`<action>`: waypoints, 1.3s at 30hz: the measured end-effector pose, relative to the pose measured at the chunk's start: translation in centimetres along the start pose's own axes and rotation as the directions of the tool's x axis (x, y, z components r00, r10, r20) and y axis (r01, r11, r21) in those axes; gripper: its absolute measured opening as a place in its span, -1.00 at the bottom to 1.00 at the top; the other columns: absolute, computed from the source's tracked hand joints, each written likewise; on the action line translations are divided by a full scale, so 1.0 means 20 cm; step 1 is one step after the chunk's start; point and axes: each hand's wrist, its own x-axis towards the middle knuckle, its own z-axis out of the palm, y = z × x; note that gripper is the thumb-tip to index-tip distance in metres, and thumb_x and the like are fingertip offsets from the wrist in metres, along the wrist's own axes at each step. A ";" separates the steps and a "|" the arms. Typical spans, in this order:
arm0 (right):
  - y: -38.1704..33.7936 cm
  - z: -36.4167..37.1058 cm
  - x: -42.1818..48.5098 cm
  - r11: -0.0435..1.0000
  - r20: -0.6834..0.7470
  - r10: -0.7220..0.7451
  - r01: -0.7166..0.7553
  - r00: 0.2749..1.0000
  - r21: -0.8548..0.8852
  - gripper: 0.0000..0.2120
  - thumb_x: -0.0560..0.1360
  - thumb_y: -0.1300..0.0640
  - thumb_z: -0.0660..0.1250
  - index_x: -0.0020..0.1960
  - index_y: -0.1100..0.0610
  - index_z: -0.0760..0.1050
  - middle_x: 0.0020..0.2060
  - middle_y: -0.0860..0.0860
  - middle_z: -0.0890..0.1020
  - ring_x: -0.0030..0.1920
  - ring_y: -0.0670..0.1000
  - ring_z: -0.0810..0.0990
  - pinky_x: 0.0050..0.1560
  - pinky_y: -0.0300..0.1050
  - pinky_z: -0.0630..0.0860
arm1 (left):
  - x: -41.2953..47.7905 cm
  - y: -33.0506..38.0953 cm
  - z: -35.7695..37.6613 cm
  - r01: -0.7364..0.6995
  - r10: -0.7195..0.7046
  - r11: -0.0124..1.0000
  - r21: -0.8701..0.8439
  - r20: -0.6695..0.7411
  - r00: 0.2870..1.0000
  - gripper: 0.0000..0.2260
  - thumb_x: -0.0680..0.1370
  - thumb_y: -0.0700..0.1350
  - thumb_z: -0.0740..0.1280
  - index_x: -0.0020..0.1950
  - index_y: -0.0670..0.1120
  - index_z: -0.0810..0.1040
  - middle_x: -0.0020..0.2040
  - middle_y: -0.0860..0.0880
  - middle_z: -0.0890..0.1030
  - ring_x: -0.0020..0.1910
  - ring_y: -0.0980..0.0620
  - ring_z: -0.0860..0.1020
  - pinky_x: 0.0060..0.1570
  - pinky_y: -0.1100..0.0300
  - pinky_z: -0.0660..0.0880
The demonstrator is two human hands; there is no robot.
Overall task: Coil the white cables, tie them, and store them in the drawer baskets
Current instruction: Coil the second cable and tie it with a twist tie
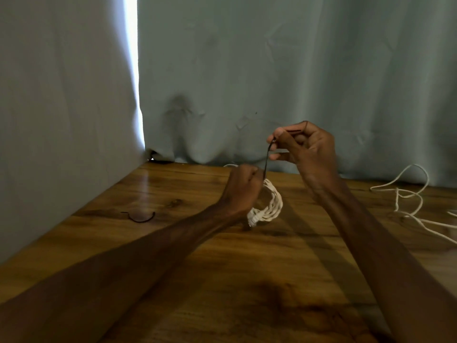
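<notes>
A coiled white cable [270, 206] is held just above the wooden table [188, 263], its plug end hanging at the lower left of the coil. My left hand [243, 188] grips the coil with curled fingers. A thin dark tie [267, 157] runs up from the coil to my right hand [300, 144], which pinches its upper end between thumb and fingers, raised above and to the right of the coil. The tie is stretched nearly straight between the two hands.
A loose white cable [408, 196] lies tangled on the table at the right. Another dark tie [142, 217] lies curved on the table to the left. Pale curtains [247, 70] hang along the table's far and left edges.
</notes>
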 end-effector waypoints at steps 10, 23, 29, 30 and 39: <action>0.14 0.00 -0.02 0.948 -0.226 0.262 -0.295 0.938 -0.123 -0.74 0.69 0.05 0.25 0.20 0.24 0.35 -0.20 0.25 0.72 -0.39 0.22 0.72 -0.47 -0.05 0.60 | -0.01 0.02 0.01 -0.151 0.175 0.971 0.187 -0.123 0.977 -0.69 0.62 -0.12 0.22 -0.28 -0.19 0.54 -0.41 -0.02 0.52 -0.43 0.10 0.45 -0.41 0.17 0.33; 0.18 -0.09 -0.03 0.778 -0.009 0.583 -0.561 0.813 -0.281 -0.80 0.61 0.26 0.35 -0.17 0.26 0.63 -0.35 0.08 0.64 -0.35 -0.08 0.62 -0.26 -0.23 0.65 | -0.05 0.07 -0.03 -0.596 0.653 0.667 0.446 0.034 0.757 -0.80 0.57 -0.14 0.25 -0.18 -0.20 0.56 -0.34 -0.06 0.57 -0.42 0.02 0.50 -0.39 0.05 0.46; 0.17 -0.08 -0.06 0.745 0.095 0.612 -0.532 0.785 -0.403 -0.75 0.58 0.35 0.29 -0.23 0.39 0.62 -0.38 0.25 0.60 -0.36 0.10 0.55 -0.26 -0.14 0.49 | -0.06 0.08 0.02 -0.528 0.544 0.808 0.260 0.014 0.839 -0.79 0.54 -0.19 0.29 -0.28 -0.17 0.58 -0.41 0.04 0.55 -0.45 0.10 0.50 -0.37 0.33 0.37; 0.18 -0.07 -0.06 0.760 0.095 0.600 -0.529 0.794 -0.378 -0.82 0.58 0.34 0.31 -0.08 0.47 0.60 -0.25 0.34 0.63 -0.25 0.18 0.56 -0.21 -0.10 0.51 | -0.06 0.09 0.03 -0.511 0.528 0.824 0.244 -0.005 0.849 -0.78 0.53 -0.19 0.29 -0.30 -0.18 0.58 -0.42 0.02 0.56 -0.45 0.09 0.51 -0.38 0.35 0.36; 0.15 0.04 -0.06 0.831 -0.043 0.074 -0.085 0.996 -0.550 -0.77 0.58 -0.03 0.41 -0.05 0.14 0.66 -0.29 0.01 0.69 -0.40 -0.05 0.65 -0.40 -0.15 0.56 | 0.08 0.01 -0.07 -0.196 0.257 0.946 0.256 -0.229 0.939 -0.60 0.54 -0.04 0.22 -0.50 -0.06 0.31 -0.56 0.04 0.37 -0.55 0.12 0.34 -0.43 0.09 0.32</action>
